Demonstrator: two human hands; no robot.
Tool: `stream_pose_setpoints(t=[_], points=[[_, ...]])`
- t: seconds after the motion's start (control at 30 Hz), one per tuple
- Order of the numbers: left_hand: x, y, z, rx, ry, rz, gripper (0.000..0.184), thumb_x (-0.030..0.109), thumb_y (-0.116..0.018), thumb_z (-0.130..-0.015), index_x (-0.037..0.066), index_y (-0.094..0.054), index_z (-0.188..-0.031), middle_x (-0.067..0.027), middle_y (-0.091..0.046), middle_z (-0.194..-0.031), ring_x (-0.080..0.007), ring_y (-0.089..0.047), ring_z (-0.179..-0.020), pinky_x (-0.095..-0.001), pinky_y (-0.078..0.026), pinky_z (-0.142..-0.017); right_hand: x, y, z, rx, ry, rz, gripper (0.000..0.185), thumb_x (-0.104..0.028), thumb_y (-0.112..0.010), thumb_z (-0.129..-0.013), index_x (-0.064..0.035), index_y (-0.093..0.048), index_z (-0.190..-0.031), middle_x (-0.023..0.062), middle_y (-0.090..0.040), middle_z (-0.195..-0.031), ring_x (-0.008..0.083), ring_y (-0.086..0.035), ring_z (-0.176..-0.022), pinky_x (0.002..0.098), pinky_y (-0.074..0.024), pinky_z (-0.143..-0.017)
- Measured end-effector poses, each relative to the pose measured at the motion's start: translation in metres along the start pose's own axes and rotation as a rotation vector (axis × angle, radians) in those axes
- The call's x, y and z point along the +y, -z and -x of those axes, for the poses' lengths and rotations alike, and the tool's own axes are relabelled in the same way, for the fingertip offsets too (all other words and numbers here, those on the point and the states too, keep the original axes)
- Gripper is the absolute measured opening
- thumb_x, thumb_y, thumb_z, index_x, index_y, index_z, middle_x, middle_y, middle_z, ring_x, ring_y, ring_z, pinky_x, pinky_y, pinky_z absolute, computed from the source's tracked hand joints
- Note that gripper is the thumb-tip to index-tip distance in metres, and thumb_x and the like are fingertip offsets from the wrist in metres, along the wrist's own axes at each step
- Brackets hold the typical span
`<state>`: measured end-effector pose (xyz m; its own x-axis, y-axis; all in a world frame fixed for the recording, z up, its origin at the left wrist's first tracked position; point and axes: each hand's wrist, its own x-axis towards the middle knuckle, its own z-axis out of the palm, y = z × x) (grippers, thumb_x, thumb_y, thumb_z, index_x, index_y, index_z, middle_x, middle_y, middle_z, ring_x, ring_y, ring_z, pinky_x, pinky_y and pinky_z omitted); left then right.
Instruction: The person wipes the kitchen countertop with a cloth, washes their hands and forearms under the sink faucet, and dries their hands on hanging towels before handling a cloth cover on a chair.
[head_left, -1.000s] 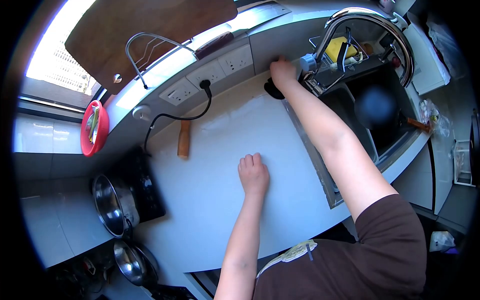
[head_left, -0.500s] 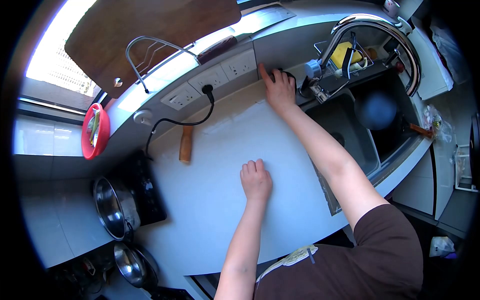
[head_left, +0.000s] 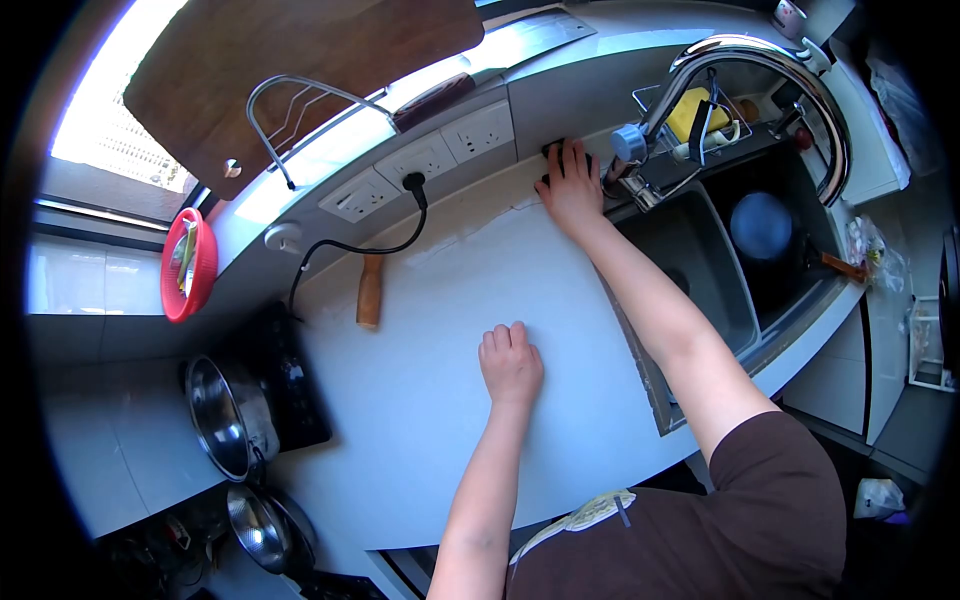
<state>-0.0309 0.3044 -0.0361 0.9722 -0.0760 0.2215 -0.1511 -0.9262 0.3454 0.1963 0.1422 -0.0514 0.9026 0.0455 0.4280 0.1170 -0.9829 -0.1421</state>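
Observation:
My left hand (head_left: 511, 365) rests on the middle of the pale countertop (head_left: 430, 400), its fingers curled in and closed, with nothing seen in them. At the back of the counter, beside the sink, my right hand (head_left: 573, 198) lies over a small black object (head_left: 551, 149) against the wall. Its fingers are stretched and apart, the thumb out to the left; most of the object is hidden beneath them. The chrome faucet (head_left: 832, 120) rises just right of that hand. Farther left, a wooden handle (head_left: 370, 292) lies on the counter near the wall.
A double sink (head_left: 705, 260) borders the right forearm. A black cord (head_left: 345, 245) runs from a wall socket to the left. Metal pots (head_left: 215, 405) stand at left. Up high are a brown board (head_left: 300, 60), a wire rack (head_left: 262, 115) and a red basket (head_left: 203, 265).
My right hand has shifted slightly right along the wall; its leftmost digit has come down from the wall, and the fingers now reach over the black object. My left hand has stayed put.

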Motion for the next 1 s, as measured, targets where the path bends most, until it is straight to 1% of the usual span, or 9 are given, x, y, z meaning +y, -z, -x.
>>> stream_pose_setpoints(t=[0.27, 0.33, 0.37, 0.5, 0.6, 0.67, 0.7, 0.83, 1.0], points=[[0.003, 0.002, 0.001, -0.009, 0.0, -0.004, 0.03, 0.001, -0.059, -0.066, 0.004, -0.054, -0.095, -0.0119, -0.051, -0.087, -0.0303, -0.049, -0.082, -0.0416, -0.042, -0.071, -0.018, 0.005, 0.009, 0.058, 0.09, -0.118, 0.05, -0.022, -0.057, -0.082, -0.0005, -0.049, -0.126, 0.02, -0.044, -0.133, 0.0347, -0.034, -0.13, 0.0525, -0.0262, -0.107], [0.004, 0.001, -0.002, 0.009, -0.005, -0.007, 0.03, 0.001, -0.059, -0.066, 0.004, -0.054, -0.095, -0.0121, -0.051, -0.087, -0.0304, -0.049, -0.082, -0.0416, -0.042, -0.071, -0.018, -0.003, 0.007, 0.02, 0.136, -0.329, 0.046, -0.013, -0.053, -0.08, -0.0005, -0.051, -0.124, 0.0192, -0.048, -0.128, 0.0349, -0.042, -0.123, 0.046, -0.0308, -0.106], [0.004, 0.002, -0.002, 0.006, -0.001, -0.012, 0.03, 0.001, -0.059, -0.066, 0.004, -0.054, -0.095, -0.0122, -0.051, -0.087, -0.0304, -0.049, -0.081, -0.0416, -0.042, -0.071, -0.016, -0.007, 0.007, 0.098, 0.199, -0.188, 0.044, -0.01, -0.05, -0.078, 0.001, -0.052, -0.121, 0.0182, -0.052, -0.121, 0.0353, -0.048, -0.114, 0.0425, -0.0352, -0.103], [0.004, 0.003, -0.001, 0.01, -0.005, -0.012, 0.03, 0.001, -0.058, -0.066, 0.004, -0.054, -0.096, -0.0122, -0.051, -0.087, -0.0305, -0.049, -0.081, -0.0417, -0.042, -0.071, 0.007, -0.01, -0.005, -0.006, 0.199, -0.259, 0.042, -0.01, -0.048, -0.08, 0.0055, -0.051, -0.119, 0.0182, -0.053, -0.115, 0.0346, -0.05, -0.109, 0.0444, -0.0365, -0.101], [0.003, 0.003, -0.002, 0.003, -0.004, -0.012, 0.03, 0.001, -0.058, -0.066, 0.004, -0.054, -0.096, -0.0122, -0.05, -0.087, -0.0304, -0.049, -0.081, -0.0415, -0.042, -0.071, 0.013, -0.019, -0.015, -0.173, -0.067, -0.33, 0.041, -0.013, -0.049, -0.083, 0.0065, -0.053, -0.119, 0.02, -0.05, -0.117, 0.035, -0.046, -0.113, 0.0455, -0.0342, -0.102], [0.002, 0.002, -0.001, 0.0, -0.004, -0.012, 0.03, 0.001, -0.058, -0.066, 0.004, -0.054, -0.096, -0.0122, -0.05, -0.087, -0.0306, -0.049, -0.081, -0.0416, -0.042, -0.071, 0.012, -0.001, -0.026, -0.253, -0.124, 0.15, 0.048, -0.009, -0.051, -0.079, 0.0132, -0.048, -0.121, 0.0248, -0.043, -0.129, 0.0383, -0.042, -0.12, 0.0442, -0.034, -0.104], [0.001, 0.001, -0.001, 0.001, 0.0, -0.011, 0.029, 0.001, -0.058, -0.067, 0.004, -0.054, -0.096, -0.0122, -0.05, -0.087, -0.0307, -0.049, -0.081, -0.0416, -0.042, -0.071, 0.011, 0.001, -0.033, -0.322, -0.173, 0.125, 0.05, -0.012, -0.051, -0.08, 0.0181, -0.046, -0.12, 0.0278, -0.041, -0.13, 0.0412, -0.038, -0.125, 0.0463, -0.0309, -0.106], [0.003, 0.003, -0.002, 0.009, 0.004, 0.016, 0.029, 0.001, -0.058, -0.067, 0.004, -0.054, -0.096, -0.0122, -0.05, -0.087, -0.0309, -0.049, -0.081, -0.0419, -0.042, -0.071, 0.001, 0.001, -0.047, -0.352, -0.315, 0.107, 0.05, -0.017, -0.052, -0.082, 0.0137, -0.049, -0.122, 0.0277, -0.038, -0.135, 0.0425, -0.033, -0.129, 0.0514, -0.0263, -0.108], [0.003, 0.004, -0.001, -0.006, 0.005, 0.02, 0.028, 0.001, -0.058, -0.067, 0.004, -0.053, -0.094, -0.0123, -0.05, -0.087, -0.0309, -0.049, -0.082, -0.0417, -0.042, -0.071, -0.003, 0.06, -0.063, -0.635, -0.057, 0.346, 0.047, -0.023, -0.053, -0.085, 0.0021, -0.055, -0.125, 0.0277, -0.038, -0.14, 0.0466, -0.031, -0.131, 0.0613, -0.0215, -0.106]])
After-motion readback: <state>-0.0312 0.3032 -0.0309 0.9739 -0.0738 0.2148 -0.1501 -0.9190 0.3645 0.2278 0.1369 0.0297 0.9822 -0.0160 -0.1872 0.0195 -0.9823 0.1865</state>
